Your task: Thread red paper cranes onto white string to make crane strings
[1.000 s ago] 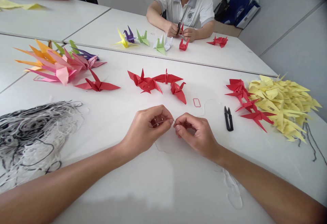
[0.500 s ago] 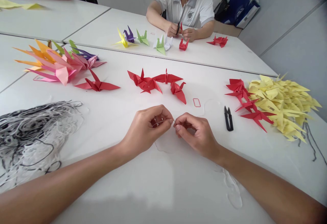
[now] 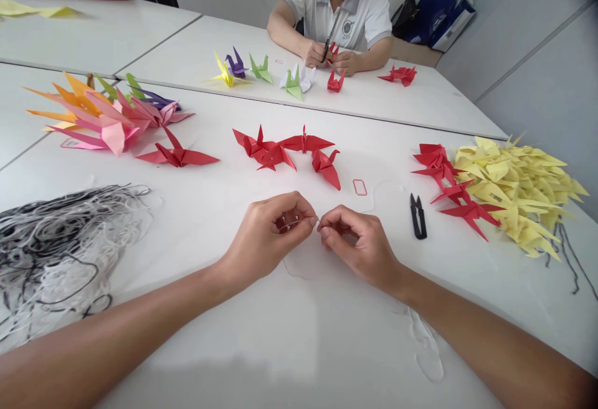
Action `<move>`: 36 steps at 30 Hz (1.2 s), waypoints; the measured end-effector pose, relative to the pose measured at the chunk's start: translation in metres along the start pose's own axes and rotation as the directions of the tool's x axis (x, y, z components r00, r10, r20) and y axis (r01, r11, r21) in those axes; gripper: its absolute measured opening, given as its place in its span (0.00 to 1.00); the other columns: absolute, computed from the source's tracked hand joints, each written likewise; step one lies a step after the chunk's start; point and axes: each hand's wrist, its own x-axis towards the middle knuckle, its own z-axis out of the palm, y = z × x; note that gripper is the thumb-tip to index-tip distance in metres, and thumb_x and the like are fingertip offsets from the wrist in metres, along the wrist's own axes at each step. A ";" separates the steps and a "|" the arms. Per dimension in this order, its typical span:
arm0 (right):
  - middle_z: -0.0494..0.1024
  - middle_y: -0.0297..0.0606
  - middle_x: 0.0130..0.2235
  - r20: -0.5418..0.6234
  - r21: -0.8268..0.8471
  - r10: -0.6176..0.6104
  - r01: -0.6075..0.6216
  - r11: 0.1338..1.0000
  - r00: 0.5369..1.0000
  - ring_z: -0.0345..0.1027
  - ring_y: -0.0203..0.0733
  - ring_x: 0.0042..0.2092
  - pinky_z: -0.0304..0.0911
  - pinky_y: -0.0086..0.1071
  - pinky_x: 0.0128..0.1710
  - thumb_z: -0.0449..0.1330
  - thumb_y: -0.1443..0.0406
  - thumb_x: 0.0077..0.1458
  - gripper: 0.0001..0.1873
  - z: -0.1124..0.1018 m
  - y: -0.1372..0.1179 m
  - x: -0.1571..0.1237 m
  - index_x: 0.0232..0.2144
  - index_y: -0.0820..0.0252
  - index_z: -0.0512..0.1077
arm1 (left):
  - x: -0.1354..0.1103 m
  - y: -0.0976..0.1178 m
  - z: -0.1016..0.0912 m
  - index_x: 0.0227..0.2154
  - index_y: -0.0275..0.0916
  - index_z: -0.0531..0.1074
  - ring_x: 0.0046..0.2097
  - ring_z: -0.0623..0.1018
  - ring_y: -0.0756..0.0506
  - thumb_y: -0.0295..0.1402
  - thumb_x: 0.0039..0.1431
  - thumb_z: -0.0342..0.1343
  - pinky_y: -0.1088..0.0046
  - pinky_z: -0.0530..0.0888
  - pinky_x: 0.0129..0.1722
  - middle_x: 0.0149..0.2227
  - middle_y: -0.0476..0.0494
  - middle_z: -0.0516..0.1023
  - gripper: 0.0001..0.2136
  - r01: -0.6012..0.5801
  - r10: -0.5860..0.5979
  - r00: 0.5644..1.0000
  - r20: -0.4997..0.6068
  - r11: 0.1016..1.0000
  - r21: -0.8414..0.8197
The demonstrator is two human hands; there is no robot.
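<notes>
Over the table in front of me, my left hand [image 3: 273, 231] is closed in a pinch on a thin pale thread [image 3: 288, 267], part of which hangs below the fingers. My right hand [image 3: 359, 244] is also pinched, its fingertips almost meeting the left ones on the same fine strand. Whether a needle is among the fingers is too small to tell. A loop of white thread [image 3: 441, 368] lies by my right forearm. Beyond my hands sit several red paper cranes [image 3: 275, 155] and a small red-edged rectangle [image 3: 359, 187]. Black thread snips [image 3: 418, 217] lie right of my right hand.
Yellow paper cranes [image 3: 514, 185] are heaped at the right beside red ones [image 3: 460, 192]. Black and white cords [image 3: 56, 247] lie tangled at left, below pink and orange cranes [image 3: 107, 113]. Across the table, a person [image 3: 346, 29] holds scissors [image 3: 327, 48] and red paper.
My hands stay almost still, pinched close together. Across the table, the red paper in the other person's hands has shifted slightly.
</notes>
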 end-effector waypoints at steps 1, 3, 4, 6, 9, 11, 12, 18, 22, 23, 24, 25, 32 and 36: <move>0.70 0.30 0.27 0.001 0.001 -0.001 0.001 1.000 1.000 0.65 0.33 0.27 0.64 0.28 0.28 0.57 0.69 0.60 0.04 0.000 0.000 0.000 0.32 0.58 0.69 | 0.000 0.000 0.000 0.30 0.39 0.71 0.25 0.67 0.53 0.27 0.60 0.53 0.78 0.65 0.25 0.24 0.53 0.72 0.05 0.001 -0.001 1.000 0.001 1.000 0.000; 0.70 0.30 0.27 0.002 0.003 -0.002 0.002 1.000 1.000 0.65 0.33 0.27 0.64 0.28 0.28 0.57 0.69 0.60 0.04 0.000 0.000 0.000 0.32 0.58 0.69 | 0.000 0.000 0.000 0.30 0.39 0.71 0.25 0.66 0.54 0.26 0.60 0.53 0.78 0.65 0.25 0.24 0.53 0.72 0.05 0.002 -0.002 1.000 0.004 1.000 0.003; 0.70 0.30 0.27 0.002 0.002 -0.001 0.001 1.000 1.000 0.65 0.33 0.27 0.64 0.28 0.28 0.57 0.69 0.60 0.04 0.000 0.000 0.000 0.32 0.58 0.69 | 0.000 0.000 0.000 0.29 0.39 0.71 0.25 0.66 0.54 0.26 0.60 0.53 0.78 0.65 0.25 0.24 0.53 0.72 0.05 0.003 -0.003 1.000 0.004 1.000 0.004; 0.70 0.30 0.26 0.002 0.000 0.002 -0.002 1.000 1.000 0.65 0.33 0.27 0.64 0.28 0.28 0.57 0.69 0.60 0.04 0.000 0.000 0.000 0.31 0.58 0.69 | 0.000 0.001 0.000 0.29 0.39 0.71 0.25 0.66 0.53 0.26 0.59 0.53 0.78 0.65 0.25 0.24 0.53 0.72 0.05 0.000 0.000 1.000 0.002 1.000 0.006; 0.70 0.30 0.26 0.002 -0.004 0.007 -0.007 1.000 1.000 0.65 0.33 0.27 0.64 0.28 0.28 0.57 0.68 0.60 0.04 0.000 0.000 0.000 0.31 0.58 0.69 | 0.000 0.001 0.000 0.30 0.39 0.72 0.26 0.67 0.53 0.25 0.59 0.52 0.77 0.65 0.25 0.24 0.53 0.72 0.05 -0.004 0.004 1.000 0.001 1.000 0.006; 0.70 0.30 0.26 0.003 -0.002 0.006 -0.006 1.000 1.000 0.65 0.33 0.27 0.64 0.28 0.28 0.57 0.68 0.60 0.04 0.000 0.000 0.000 0.31 0.58 0.69 | 0.000 0.001 0.000 0.30 0.39 0.72 0.25 0.67 0.53 0.25 0.59 0.52 0.77 0.65 0.25 0.24 0.52 0.72 0.05 -0.003 0.003 1.000 0.002 1.000 0.007; 0.70 0.30 0.26 0.003 -0.002 0.005 -0.005 1.000 1.000 0.65 0.33 0.27 0.64 0.28 0.28 0.57 0.68 0.60 0.04 0.000 0.000 0.000 0.31 0.58 0.69 | 0.000 0.001 0.000 0.30 0.39 0.72 0.25 0.67 0.53 0.26 0.59 0.52 0.77 0.65 0.25 0.24 0.52 0.72 0.05 -0.003 0.003 1.000 0.001 1.000 0.008; 0.70 0.30 0.27 0.008 0.004 0.000 0.000 1.000 1.000 0.65 0.33 0.27 0.64 0.28 0.28 0.57 0.69 0.60 0.04 0.000 0.000 0.000 0.31 0.58 0.69 | 0.001 0.001 0.000 0.29 0.40 0.72 0.25 0.67 0.54 0.25 0.59 0.53 0.78 0.65 0.25 0.24 0.54 0.72 0.05 0.001 -0.001 1.000 0.003 1.000 -0.004; 0.70 0.30 0.27 0.011 0.007 -0.003 0.003 1.000 1.000 0.65 0.33 0.28 0.64 0.28 0.28 0.57 0.69 0.60 0.04 0.000 0.001 0.000 0.31 0.58 0.69 | 0.000 0.001 0.000 0.29 0.40 0.72 0.25 0.66 0.54 0.25 0.59 0.53 0.78 0.65 0.25 0.24 0.54 0.72 0.05 0.001 -0.001 1.000 0.002 1.000 -0.007; 0.70 0.30 0.27 0.011 0.006 -0.003 0.003 1.000 1.000 0.65 0.33 0.28 0.64 0.28 0.28 0.57 0.69 0.60 0.04 0.000 0.001 0.000 0.31 0.58 0.69 | 0.000 0.001 0.000 0.29 0.40 0.72 0.26 0.66 0.54 0.25 0.59 0.53 0.78 0.65 0.25 0.24 0.54 0.72 0.05 0.003 -0.003 1.000 0.002 1.000 -0.009; 0.70 0.30 0.27 0.011 0.006 -0.003 0.003 1.000 1.000 0.65 0.33 0.28 0.64 0.28 0.28 0.57 0.69 0.60 0.04 0.000 0.000 0.000 0.31 0.58 0.69 | 0.000 0.001 0.000 0.29 0.40 0.72 0.26 0.66 0.54 0.25 0.59 0.53 0.78 0.65 0.25 0.25 0.54 0.72 0.05 0.007 -0.007 1.000 0.004 1.000 -0.012; 0.70 0.30 0.27 0.011 0.005 -0.004 0.004 1.000 1.000 0.65 0.33 0.28 0.64 0.28 0.28 0.57 0.69 0.60 0.04 0.000 0.000 0.000 0.31 0.58 0.69 | 0.000 0.001 0.000 0.29 0.39 0.72 0.26 0.66 0.54 0.25 0.59 0.53 0.78 0.65 0.25 0.25 0.54 0.72 0.05 0.013 -0.013 1.000 0.007 1.000 -0.016; 0.71 0.31 0.28 0.017 0.015 -0.009 0.008 1.000 1.000 0.66 0.33 0.29 0.65 0.28 0.30 0.56 0.69 0.61 0.04 -0.001 0.000 -0.001 0.32 0.58 0.68 | 0.001 0.002 0.000 0.30 0.39 0.72 0.26 0.67 0.54 0.30 0.62 0.54 0.79 0.64 0.25 0.25 0.54 0.74 0.05 0.073 -0.071 0.997 0.033 0.995 -0.075; 0.70 0.31 0.29 -0.035 0.009 -0.022 0.022 1.000 0.999 0.66 0.33 0.30 0.63 0.29 0.30 0.51 0.68 0.65 0.04 -0.002 0.001 -0.003 0.36 0.57 0.65 | 0.001 0.002 -0.002 0.31 0.39 0.72 0.26 0.66 0.54 0.31 0.62 0.54 0.79 0.64 0.24 0.26 0.53 0.72 0.05 0.125 -0.116 0.990 0.080 0.985 -0.121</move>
